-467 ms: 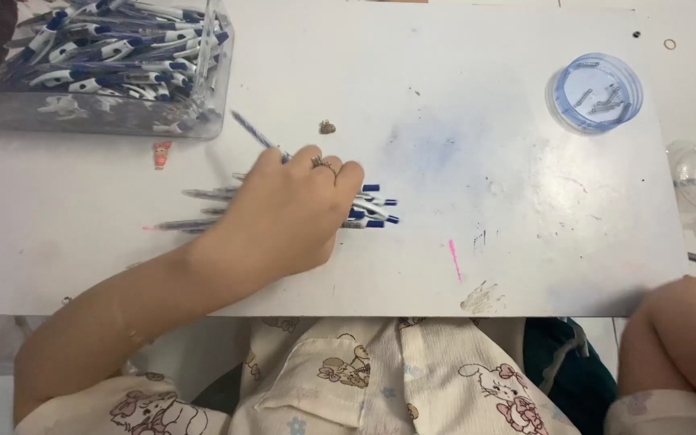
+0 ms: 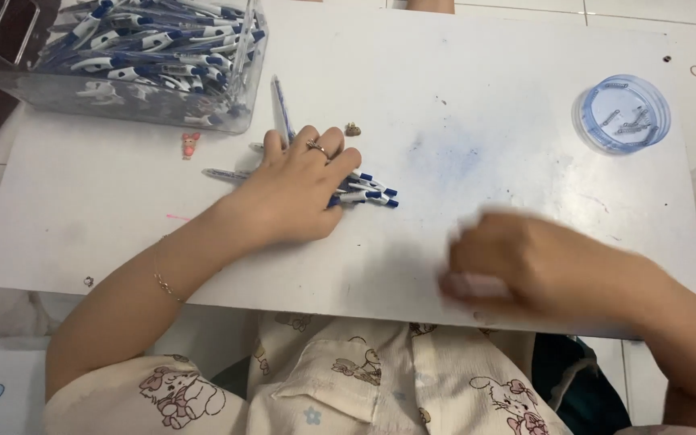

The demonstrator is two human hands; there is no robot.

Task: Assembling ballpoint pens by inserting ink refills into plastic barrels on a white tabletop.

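Here, left hand (image 2: 300,193) flat on loose pens (image 2: 364,190)

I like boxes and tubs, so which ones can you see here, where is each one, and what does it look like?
Bin: far left corner of the white board, clear plastic, rectangular, full of blue-and-white pens.
Tub: far right of the board, round, clear blue, low, with small metal bits inside.
No labels, signs or screens show.
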